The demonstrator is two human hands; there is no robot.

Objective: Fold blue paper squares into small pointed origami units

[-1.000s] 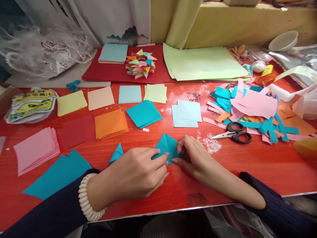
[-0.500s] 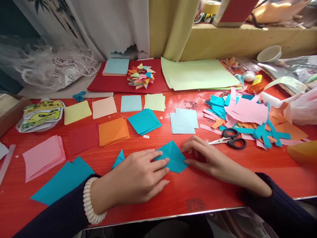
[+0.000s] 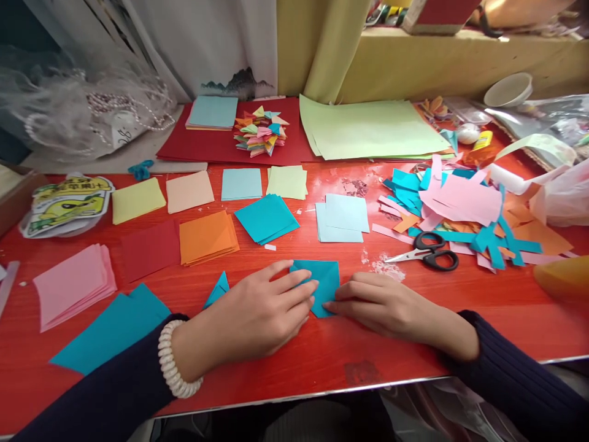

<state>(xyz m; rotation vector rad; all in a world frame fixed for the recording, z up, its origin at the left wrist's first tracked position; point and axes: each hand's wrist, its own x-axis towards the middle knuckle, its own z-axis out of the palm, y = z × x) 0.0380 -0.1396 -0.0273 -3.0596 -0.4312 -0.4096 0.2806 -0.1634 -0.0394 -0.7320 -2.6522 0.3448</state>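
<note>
A folded blue sheet of paper (image 3: 324, 276) lies on the red table between my hands, with crease lines across it. My left hand (image 3: 257, 313) covers its left side, curved fingers on the paper and the thumb hidden. At the right edge, my right hand (image 3: 381, 307) pinches the paper near its lower corner, fingers bent together. A small folded blue piece (image 3: 217, 290) sticks out behind my left hand. Larger blue sheets (image 3: 115, 325) lie by my left forearm. Scissors (image 3: 427, 250) with black handles rest beyond my right hand.
Behind my hands stand stacks of blue (image 3: 267, 219), orange (image 3: 208, 238), pink (image 3: 73, 285) and pale blue paper (image 3: 341, 218). Paper scraps (image 3: 460, 209) are heaped at the right. A multicoloured folded paper piece (image 3: 261, 132) sits at the back. The table's front edge (image 3: 294, 398) runs near me.
The blue paper has turned from a diamond to a squarer position. My right hand has closed in on its right edge, and my left fingers have drawn together. The view has shifted slightly.
</note>
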